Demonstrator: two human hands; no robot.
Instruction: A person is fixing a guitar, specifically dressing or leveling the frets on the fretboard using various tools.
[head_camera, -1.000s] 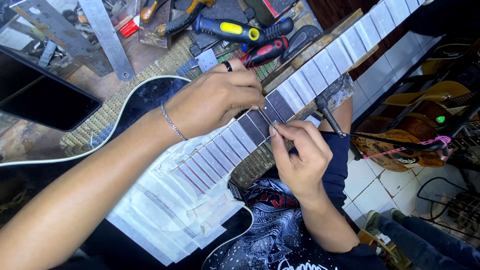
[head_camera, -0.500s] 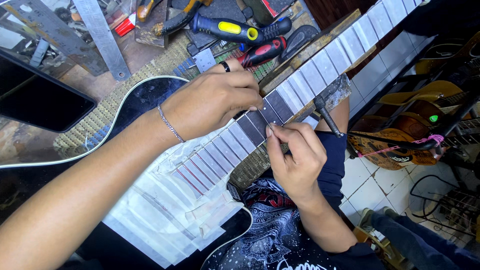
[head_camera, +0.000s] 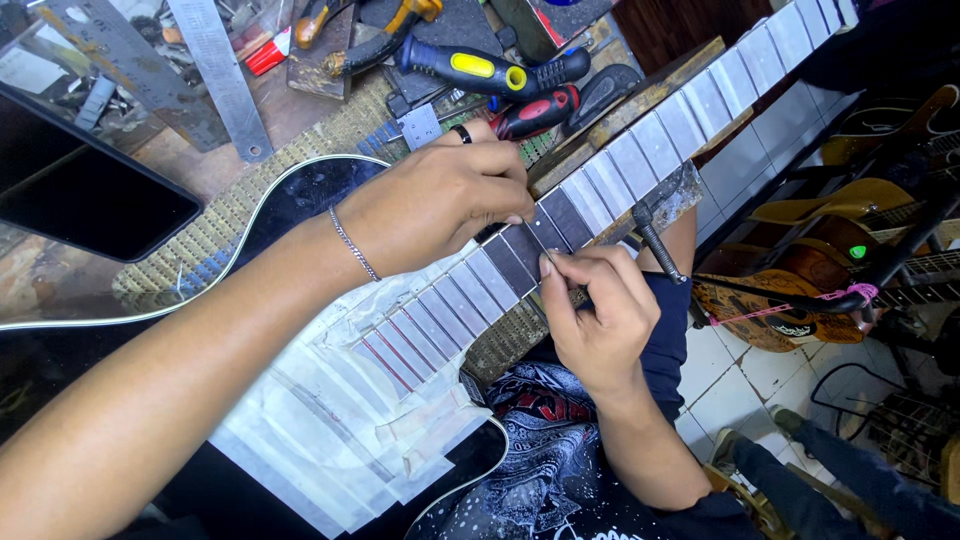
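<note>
A black electric guitar (head_camera: 300, 195) with a white edge lies across the bench, its neck (head_camera: 690, 115) running up to the right. Pale masking tape (head_camera: 330, 420) covers the body and the strips between the frets. My left hand (head_camera: 440, 200), with a ring and a thin bracelet, lies over the neck with its fingers curled onto the far edge of the fretboard. My right hand (head_camera: 600, 320) is at the near edge of the same spot. It pinches a thin metal piece (head_camera: 545, 250) against a dark, untaped fret space (head_camera: 520, 262).
Black-and-yellow (head_camera: 480, 70) and red-and-black (head_camera: 535, 110) screwdrivers lie behind the neck. A steel ruler (head_camera: 215, 70) and a dark flat screen (head_camera: 80, 190) are at the left, on and beside a woven mat (head_camera: 190, 250). Other guitars (head_camera: 790, 300) stand on the tiled floor (head_camera: 740, 380) at the right.
Both hands stay at the same fret. Only the view has shifted slightly.
</note>
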